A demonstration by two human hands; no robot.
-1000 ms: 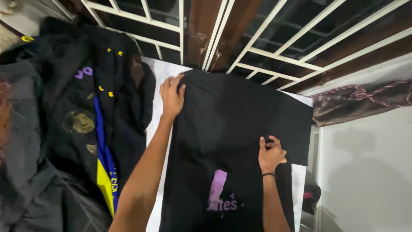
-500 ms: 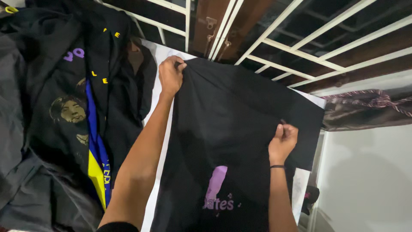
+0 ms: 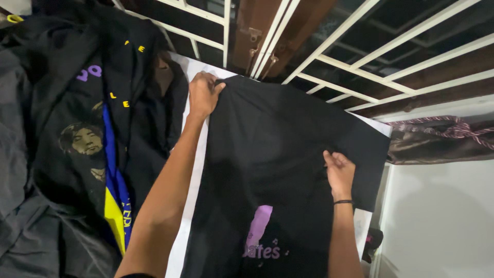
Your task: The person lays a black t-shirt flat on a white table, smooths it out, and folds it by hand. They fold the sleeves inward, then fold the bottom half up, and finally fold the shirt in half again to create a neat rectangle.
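A black T-shirt (image 3: 278, 139) with purple print near its lower part lies spread on a white board (image 3: 193, 170). My left hand (image 3: 201, 96) grips the shirt's far left corner. On the right side of the cloth my right hand (image 3: 339, 172) rests with its fingers flat on the fabric; a dark band circles its wrist.
A heap of dark clothes (image 3: 77, 128), one with a blue and yellow stripe, lies to the left. White metal window bars (image 3: 329, 56) and a brown wooden frame (image 3: 252, 36) stand beyond the board. A reddish curtain (image 3: 442, 136) hangs at the right above a pale wall (image 3: 442, 221).
My right hand pinched and lifted the cloth, then let it down and now lies flat on it. My left hand has kept its hold on the corner.
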